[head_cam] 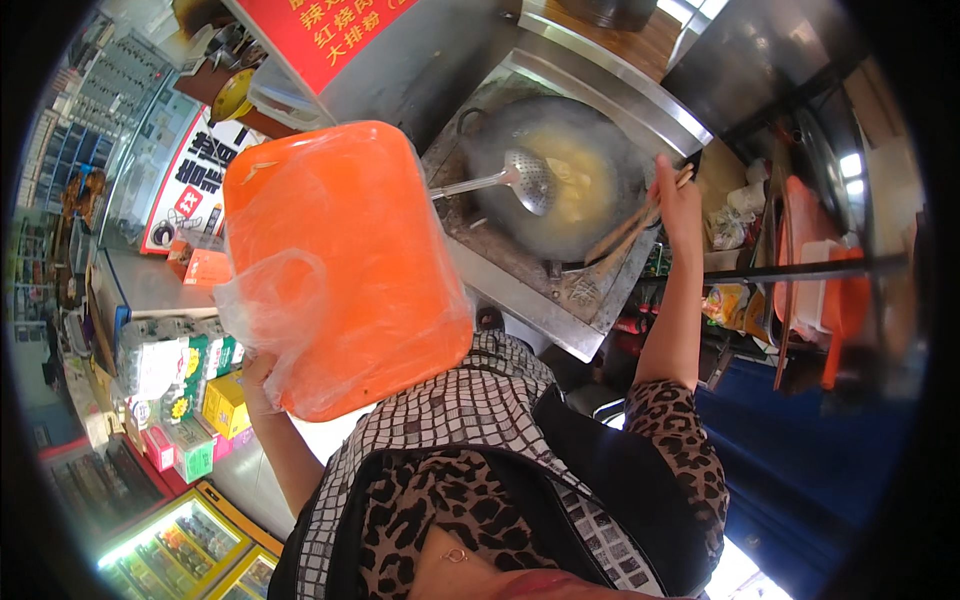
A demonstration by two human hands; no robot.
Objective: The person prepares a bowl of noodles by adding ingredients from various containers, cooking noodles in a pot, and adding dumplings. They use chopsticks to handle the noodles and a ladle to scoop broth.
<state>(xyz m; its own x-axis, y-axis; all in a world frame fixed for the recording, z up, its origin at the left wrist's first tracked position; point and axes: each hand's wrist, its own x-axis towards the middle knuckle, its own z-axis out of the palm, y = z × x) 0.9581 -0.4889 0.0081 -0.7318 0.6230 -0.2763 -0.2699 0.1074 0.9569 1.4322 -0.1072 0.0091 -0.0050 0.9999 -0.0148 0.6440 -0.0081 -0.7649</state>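
My left hand (259, 382) grips the lower left edge of an orange plastic tray (375, 247), and its fingers are partly hidden. Clear plastic film (281, 300) clings to the tray and bunches near that hand. On the right, my right hand (679, 202) holds a pair of long wooden chopsticks (626, 231), their tips pointing down by the near rim of a large dark wok (499, 221). Pale pieces of food (574, 180) lie in yellowish, steaming liquid inside it. A perforated metal skimmer (531, 184) rests over the wok's left side; the tray hides its handle's end.
The wok sits on a metal stove (517, 292) with a raised steel edge. Packaged goods (161, 360) are stacked at left beside a counter (154, 281). Shelves at right hold an orange plastic container (840, 300). A red sign (330, 37) hangs above.
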